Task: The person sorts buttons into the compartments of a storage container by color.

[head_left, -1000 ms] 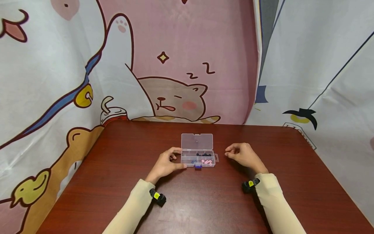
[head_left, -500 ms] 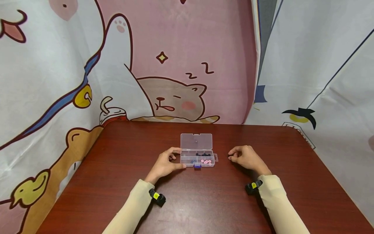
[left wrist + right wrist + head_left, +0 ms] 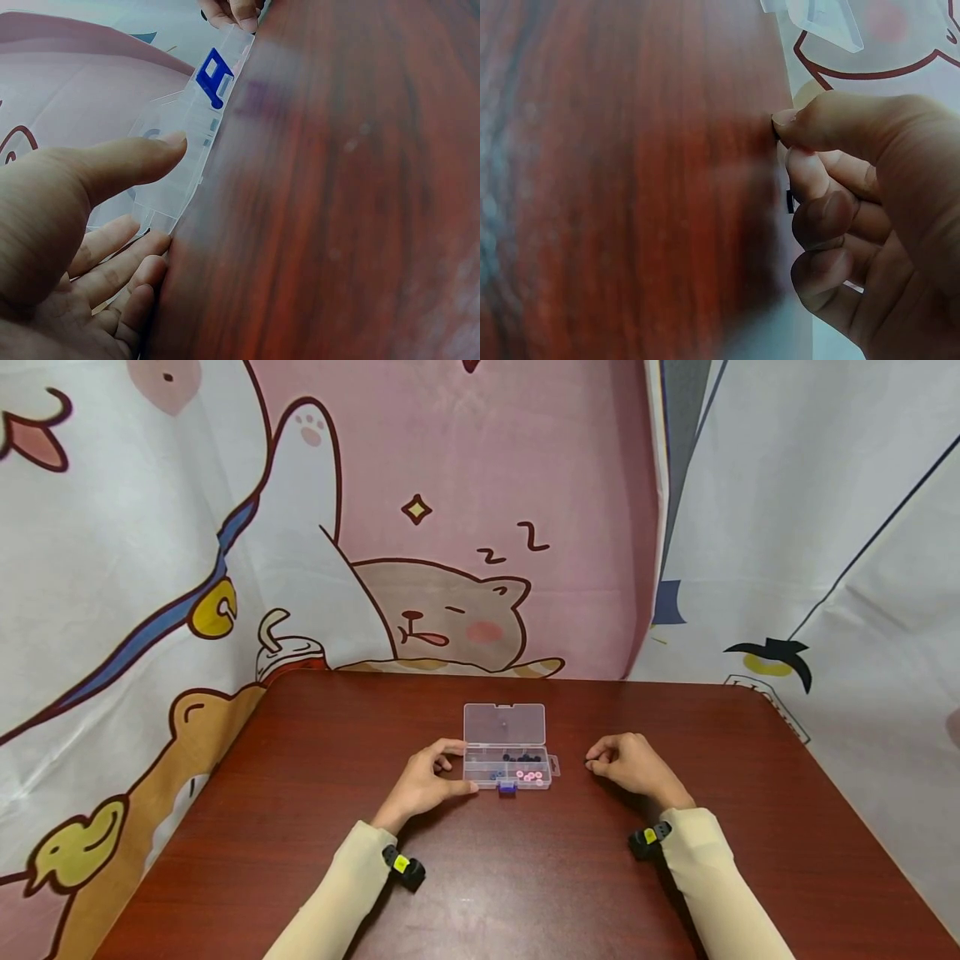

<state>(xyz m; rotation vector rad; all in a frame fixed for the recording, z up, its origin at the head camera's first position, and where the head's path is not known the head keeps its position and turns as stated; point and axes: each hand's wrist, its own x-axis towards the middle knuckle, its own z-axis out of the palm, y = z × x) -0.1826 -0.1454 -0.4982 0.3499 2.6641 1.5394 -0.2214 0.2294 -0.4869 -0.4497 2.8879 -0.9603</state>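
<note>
A clear plastic compartment box (image 3: 483, 753) lies on the table, its lid (image 3: 504, 724) swung back. Black pieces (image 3: 522, 757) are in a rear compartment; pink ring beads (image 3: 529, 776) and a few blue pieces (image 3: 497, 775) sit in front ones. My left hand (image 3: 423, 783) grips the box's left end, thumb on the front wall, index finger at the back corner. Right of the box, my right hand (image 3: 633, 762) hovers low over the table. Its thumb and index finger pinch a small black piece (image 3: 773, 129), mostly hidden by the fingertips. The other fingers curl inward.
A blue latch (image 3: 507, 788) hangs at the box's front, and a clear hanging tab (image 3: 555, 766) sticks out on its right side. The reddish-brown table (image 3: 525, 885) ends at a printed cartoon curtain (image 3: 585, 527) behind. Each wrist wears a small black camera.
My right hand has shifted slightly right and toward me, away from the box, then stays still over the last half second. The left hand and box keep their place.
</note>
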